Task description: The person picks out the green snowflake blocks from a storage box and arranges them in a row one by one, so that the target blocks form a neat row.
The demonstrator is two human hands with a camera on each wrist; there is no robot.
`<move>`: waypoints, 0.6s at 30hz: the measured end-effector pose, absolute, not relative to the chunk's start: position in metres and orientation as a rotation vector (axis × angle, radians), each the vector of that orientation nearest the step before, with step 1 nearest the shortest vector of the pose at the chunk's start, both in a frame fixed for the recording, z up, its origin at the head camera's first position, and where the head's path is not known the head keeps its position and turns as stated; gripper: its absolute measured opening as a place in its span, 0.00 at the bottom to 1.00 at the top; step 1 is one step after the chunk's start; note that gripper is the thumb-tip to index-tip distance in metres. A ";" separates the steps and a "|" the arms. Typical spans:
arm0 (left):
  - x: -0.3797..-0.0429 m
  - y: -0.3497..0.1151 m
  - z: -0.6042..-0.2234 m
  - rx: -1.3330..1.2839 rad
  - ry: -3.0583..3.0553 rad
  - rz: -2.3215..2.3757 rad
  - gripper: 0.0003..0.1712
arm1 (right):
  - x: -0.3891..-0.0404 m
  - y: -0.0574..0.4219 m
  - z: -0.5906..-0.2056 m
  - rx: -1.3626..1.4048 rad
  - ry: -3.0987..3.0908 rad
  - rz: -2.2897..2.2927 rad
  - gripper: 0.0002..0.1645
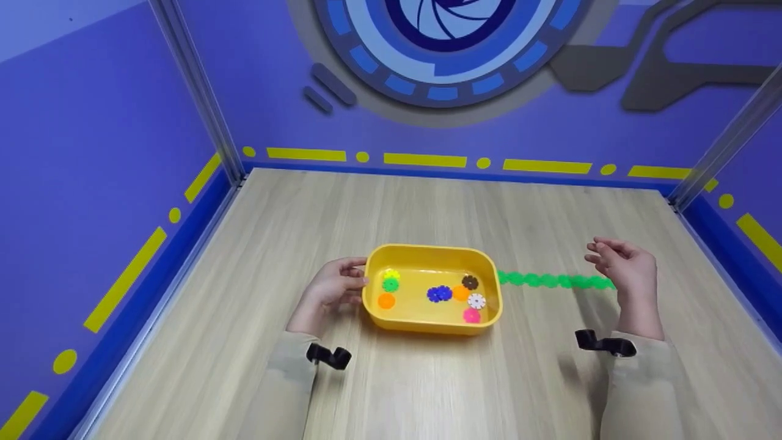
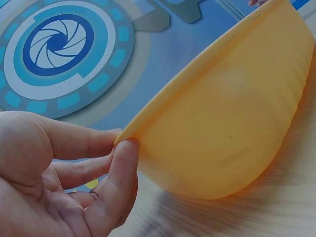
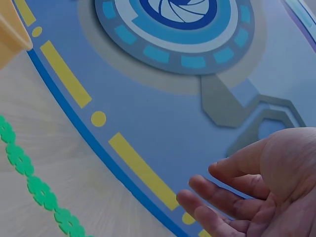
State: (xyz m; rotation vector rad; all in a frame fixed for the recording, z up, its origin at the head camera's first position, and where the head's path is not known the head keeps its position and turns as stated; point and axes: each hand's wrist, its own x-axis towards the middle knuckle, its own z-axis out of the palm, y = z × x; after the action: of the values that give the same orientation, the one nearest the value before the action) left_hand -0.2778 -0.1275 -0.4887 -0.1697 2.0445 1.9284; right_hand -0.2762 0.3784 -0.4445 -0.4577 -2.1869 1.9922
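Observation:
A yellow plastic bin (image 1: pixel 431 327) stands mid-table, its left rim pinched by my left hand (image 1: pixel 333 284). In the left wrist view, thumb and finger meet at the rim of the bin (image 2: pixel 212 123). Notched plastic discs lie inside, among them dark blue discs (image 1: pixel 438 294), a white disc (image 1: pixel 476 300), a pink disc (image 1: pixel 471 315) and an orange disc (image 1: pixel 386 300). A chain of linked green discs (image 1: pixel 547 280) runs rightward from the bin; its right end is hidden behind my right hand (image 1: pixel 629 269). That hand hovers above the table, fingers loosely bent, holding nothing.
Blue printed panels (image 1: pixel 263 110) wall the wooden table (image 1: pixel 440 385) at the back and both sides, with metal posts (image 1: pixel 195 79) at the corners. Black clips (image 1: pixel 328 355) sit on both sleeves near the wrists.

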 end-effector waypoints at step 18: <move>-0.278 -0.127 -0.490 -0.162 2.039 1.935 0.29 | -0.277 0.329 -0.436 -0.097 -2.455 1.843 0.26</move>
State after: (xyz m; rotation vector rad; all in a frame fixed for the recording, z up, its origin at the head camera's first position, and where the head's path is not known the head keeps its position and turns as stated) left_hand -0.2783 -0.1271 -0.4900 -0.1619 2.0390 1.9354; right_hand -0.2774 0.3290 -0.4360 -0.0972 -2.4550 1.8432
